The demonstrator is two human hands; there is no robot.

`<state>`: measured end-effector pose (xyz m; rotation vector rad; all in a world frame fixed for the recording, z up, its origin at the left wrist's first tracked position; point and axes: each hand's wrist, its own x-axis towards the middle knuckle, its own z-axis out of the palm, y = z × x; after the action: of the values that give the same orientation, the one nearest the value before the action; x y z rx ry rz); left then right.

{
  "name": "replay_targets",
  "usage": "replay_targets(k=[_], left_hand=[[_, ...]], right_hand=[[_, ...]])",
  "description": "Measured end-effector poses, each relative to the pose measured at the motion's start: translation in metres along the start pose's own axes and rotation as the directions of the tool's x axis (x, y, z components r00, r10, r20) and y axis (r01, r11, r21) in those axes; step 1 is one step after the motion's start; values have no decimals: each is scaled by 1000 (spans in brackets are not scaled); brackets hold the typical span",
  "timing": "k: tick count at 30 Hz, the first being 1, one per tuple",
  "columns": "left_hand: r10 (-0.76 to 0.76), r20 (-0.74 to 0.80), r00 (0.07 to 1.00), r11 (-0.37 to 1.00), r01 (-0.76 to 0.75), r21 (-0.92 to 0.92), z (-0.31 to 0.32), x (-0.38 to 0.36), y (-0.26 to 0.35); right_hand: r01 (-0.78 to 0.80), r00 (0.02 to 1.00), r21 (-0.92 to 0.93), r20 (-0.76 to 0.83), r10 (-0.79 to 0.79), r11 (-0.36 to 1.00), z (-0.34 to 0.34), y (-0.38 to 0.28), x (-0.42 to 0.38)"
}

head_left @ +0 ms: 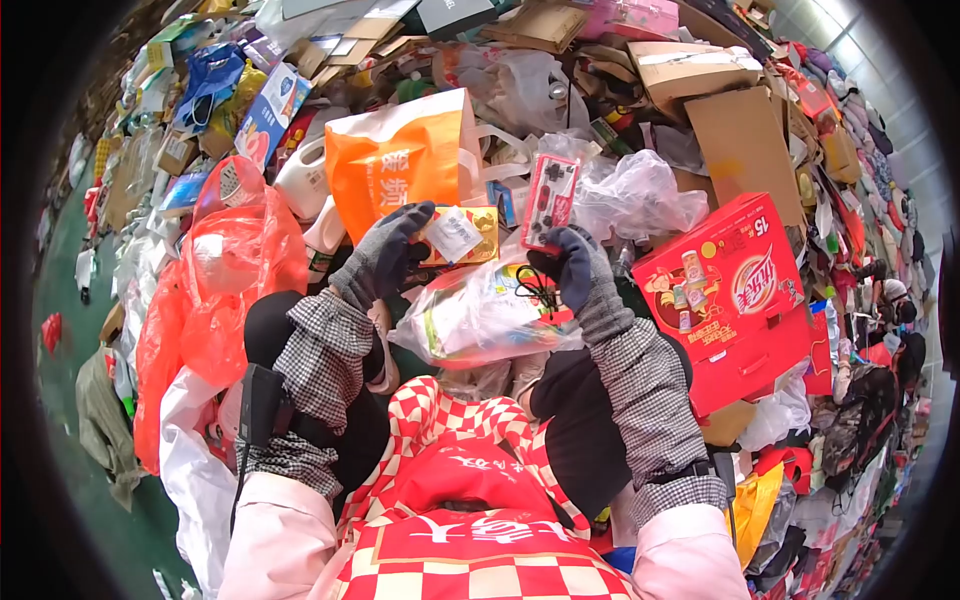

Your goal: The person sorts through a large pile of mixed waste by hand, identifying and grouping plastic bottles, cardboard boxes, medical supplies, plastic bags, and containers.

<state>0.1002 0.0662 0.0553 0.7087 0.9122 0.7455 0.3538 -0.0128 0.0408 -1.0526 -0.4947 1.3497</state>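
My left hand [382,256], in a dark grey glove, is closed on the left end of a small yellow-and-red box [458,236] with a white label. My right hand [578,270], gloved the same way, pinches the lower end of a narrow red box [551,198] that has a game controller pictured on it. Below and between both hands lies a clear plastic bag [470,318] with colourful contents and a black cord. An orange-and-white carrier bag [395,160] stands just beyond my left hand.
A large red drink carton [722,285] sits at the right, and a red plastic bag [235,270] at the left. Crumpled clear plastic [640,195] and brown cardboard [745,150] lie farther back. Mixed waste is heaped all around; green floor [110,500] shows at the left.
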Motion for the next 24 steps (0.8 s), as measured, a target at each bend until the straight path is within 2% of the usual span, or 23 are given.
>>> replay_targets(k=[2, 4, 5, 6, 7, 8, 9, 10, 12, 13, 16, 18, 19, 20, 21, 22, 23, 24], left_hand=[[-49, -125, 991, 991, 64, 114, 5, -5, 2], [4, -79, 997, 928, 26, 371, -2, 4, -5], [20, -38, 999, 869, 2, 494, -9, 13, -12], [187, 122, 975, 731, -221, 646, -35, 41, -38], [377, 163, 912, 329, -296, 897, -31, 38, -45], [521, 288, 803, -141, -252, 957, -23, 31, -51], [425, 225, 877, -59, -221, 973, -12, 28, -52], [412, 258, 874, -33, -269, 963, 3, 24, -56], [284, 342, 896, 6, -359, 933, 19, 33, -75], [193, 428, 883, 14, -439, 898, 36, 31, -80], [7, 507, 862, 94, -505, 858, 53, 52, -139], [-109, 527, 843, -131, -538, 833, 59, 63, -174], [-185, 582, 792, -207, -611, 765, 61, 68, -184], [-272, 549, 790, -284, -611, 739, 69, 65, -187], [-403, 421, 813, -339, -560, 756, 75, 65, -184], [-517, 273, 811, -400, -511, 760, 79, 66, -183], [-534, 223, 816, -428, -488, 761, 74, 66, -186], [-549, 171, 818, -455, -464, 760, 65, 64, -188]], right_hand=[[48, 999, 7, -15, -48, 999, -11, -13, 8], [209, 976, -55, -49, -211, 976, -24, -49, 6], [213, 975, -94, -47, -218, 972, -33, -71, 1], [219, 973, -135, -48, -227, 966, -45, -92, -8], [229, 964, -217, -83, -251, 949, -55, -106, -19], [231, 955, -298, -112, -275, 926, -67, -116, -29], [195, 958, -356, -129, -255, 914, -84, -120, -39], [116, 949, -410, -225, -223, 905, -103, -119, -49], [-66, 899, -484, -408, -159, 872, -153, -97, -65], [71, 921, -689, -232, -313, 721, -217, -64, -67], [-199, 828, -437, -553, -88, 877, -276, 1, -100], [-341, 754, -388, -656, 3, 856, -331, 60, -118], [-439, 734, -476, -679, -2, 762, -366, 98, -124], [-553, 728, -588, -686, -3, 590, -398, 134, -130], [-643, 744, -683, -665, 70, 348, -371, 119, -129], [-652, 756, -753, -639, 142, 82, -338, 100, -127], [-661, 750, -750, -660, -33, -37, -313, 98, -117], [-591, 800, -806, -580, -152, -37, -321, 117, -103]])
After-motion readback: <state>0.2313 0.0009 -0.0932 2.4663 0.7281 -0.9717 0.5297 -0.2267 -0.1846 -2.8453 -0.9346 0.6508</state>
